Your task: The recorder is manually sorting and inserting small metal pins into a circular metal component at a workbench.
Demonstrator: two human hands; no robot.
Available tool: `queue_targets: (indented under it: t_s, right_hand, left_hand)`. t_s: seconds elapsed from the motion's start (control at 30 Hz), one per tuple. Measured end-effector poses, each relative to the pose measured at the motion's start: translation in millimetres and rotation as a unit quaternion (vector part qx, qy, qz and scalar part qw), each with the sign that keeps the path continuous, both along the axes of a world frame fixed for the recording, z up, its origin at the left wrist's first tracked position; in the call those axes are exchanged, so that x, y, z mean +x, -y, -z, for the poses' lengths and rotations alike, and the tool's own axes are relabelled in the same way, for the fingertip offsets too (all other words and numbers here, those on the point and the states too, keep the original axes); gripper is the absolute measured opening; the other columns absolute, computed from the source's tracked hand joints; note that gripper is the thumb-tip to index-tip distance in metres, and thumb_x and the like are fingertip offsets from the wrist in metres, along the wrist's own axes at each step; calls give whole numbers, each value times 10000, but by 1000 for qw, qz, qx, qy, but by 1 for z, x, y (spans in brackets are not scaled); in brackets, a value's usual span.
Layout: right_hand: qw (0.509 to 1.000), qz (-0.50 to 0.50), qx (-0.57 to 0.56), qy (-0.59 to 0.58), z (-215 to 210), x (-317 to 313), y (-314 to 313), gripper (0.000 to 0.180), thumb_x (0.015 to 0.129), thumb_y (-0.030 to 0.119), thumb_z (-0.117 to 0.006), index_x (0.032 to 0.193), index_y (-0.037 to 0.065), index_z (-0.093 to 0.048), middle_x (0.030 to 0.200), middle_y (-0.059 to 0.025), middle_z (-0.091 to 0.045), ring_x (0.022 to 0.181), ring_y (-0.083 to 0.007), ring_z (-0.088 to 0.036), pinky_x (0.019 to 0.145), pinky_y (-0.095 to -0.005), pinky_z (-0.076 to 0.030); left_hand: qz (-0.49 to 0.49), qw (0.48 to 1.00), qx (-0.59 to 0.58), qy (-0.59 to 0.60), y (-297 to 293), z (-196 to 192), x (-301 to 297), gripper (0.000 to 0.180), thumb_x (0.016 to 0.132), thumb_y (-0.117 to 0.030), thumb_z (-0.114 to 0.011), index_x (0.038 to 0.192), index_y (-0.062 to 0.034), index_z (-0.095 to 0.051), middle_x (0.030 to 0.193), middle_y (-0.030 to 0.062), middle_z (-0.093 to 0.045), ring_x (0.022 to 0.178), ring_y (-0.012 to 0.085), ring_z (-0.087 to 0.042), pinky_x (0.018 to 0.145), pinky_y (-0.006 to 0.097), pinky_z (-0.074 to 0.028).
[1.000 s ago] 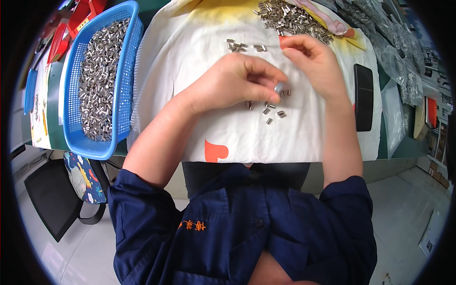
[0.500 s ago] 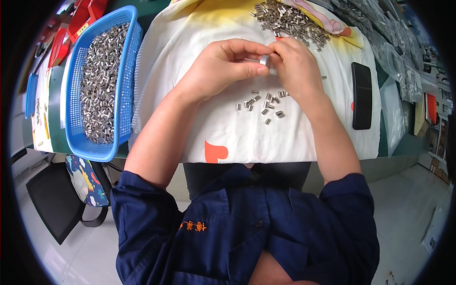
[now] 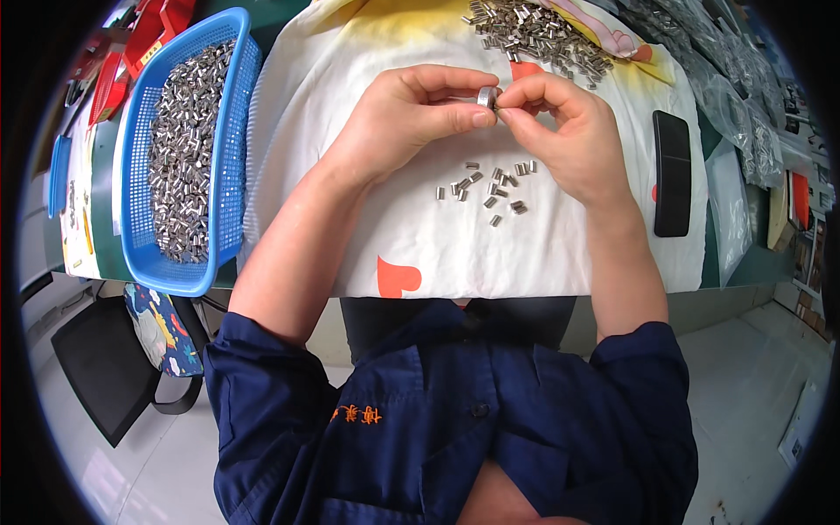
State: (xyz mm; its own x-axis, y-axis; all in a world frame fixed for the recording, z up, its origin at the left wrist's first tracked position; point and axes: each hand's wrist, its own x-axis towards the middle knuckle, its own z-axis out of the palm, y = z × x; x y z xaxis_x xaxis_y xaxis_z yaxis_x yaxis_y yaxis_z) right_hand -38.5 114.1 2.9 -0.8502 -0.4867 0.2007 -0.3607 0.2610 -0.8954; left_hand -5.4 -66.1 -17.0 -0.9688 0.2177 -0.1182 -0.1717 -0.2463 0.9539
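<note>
Thumb and fingers of my left hand (image 3: 398, 118) pinch a small round silver metal ring (image 3: 486, 96) by its sides, raised over the white cloth (image 3: 350, 236). My right hand (image 3: 573, 131) meets it from the right, thumb and forefinger closed together at the ring's edge. Whatever lies between those right fingertips is too small to make out. Below both hands, several short shiny metal cylinders (image 3: 499, 191) lie loose on the cloth. A dense heap of similar metal cylinders (image 3: 538, 35) rests beyond my hands at the far right of the cloth.
A blue plastic basket (image 3: 238, 131) full of small metal cylinders stands at the left. A black phone (image 3: 671, 175) lies on the cloth's right side. Clear plastic bags (image 3: 731, 105) pile up at the far right; red trays (image 3: 109, 87) sit at the far left.
My right hand has shifted slightly right and its fingers have spread a little from the palm, showing more of the ring. My left hand still pinches the ring in nearly the same place.
</note>
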Motion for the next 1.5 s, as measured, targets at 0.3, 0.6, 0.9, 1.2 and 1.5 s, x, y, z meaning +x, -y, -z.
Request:
queue_targets:
  t_s: [0.3, 0.6, 0.9, 1.2, 1.5]
  right_hand:
    - [990, 16, 61, -125, 1, -2, -1, 66, 725, 41, -635, 786, 31, -612, 681, -30, -599, 635, -128, -582, 570, -233, -457]
    - [992, -4, -68, 102, 12, -31, -24, 126, 756, 76, -634, 873, 34, -612, 786, -29, -606, 708, -75, -553, 641, -212, -439]
    - [949, -80, 182, -244, 24, -34, 19, 118, 696, 37, -566, 794, 49, -630, 756, -109, -580, 755, -288, -564, 681, -362, -459]
    - [990, 71, 115, -46, 14, -13, 16, 96, 772, 21, -558, 839, 21, -626, 806, -71, -616, 731, -178, -585, 674, -280, -458]
    - [994, -4, -83, 75, 10, -9, 5, 89, 779, 13, -591, 862, 13, -622, 796, -19, -626, 701, -82, -568, 639, -218, -460]
  left_hand:
    - [-25, 996, -80, -6, -4, -1, 2, 333, 748, -90, -684, 1044, 30, -591, 858, 67, -645, 782, 83, -592, 707, 204, -476]
    - [125, 988, -96, -3, -11, -3, 9, 313, 717, -1, -686, 1020, 2, -607, 903, 30, -625, 806, 73, -572, 730, 217, -475]
    - [12, 996, 31, -85, 10, 0, -4, 299, 785, -27, -614, 1079, -7, -566, 964, 71, -623, 876, 146, -597, 789, 264, -473]
    - [-21, 999, 20, -19, 16, 3, -6, 408, 775, -68, -648, 1151, 18, -514, 984, 80, -615, 890, 146, -594, 794, 249, -463]
    - [-2, 999, -42, -19, 7, -3, -4, 382, 765, -61, -656, 1121, 18, -545, 933, 60, -625, 849, 119, -584, 794, 237, -457]
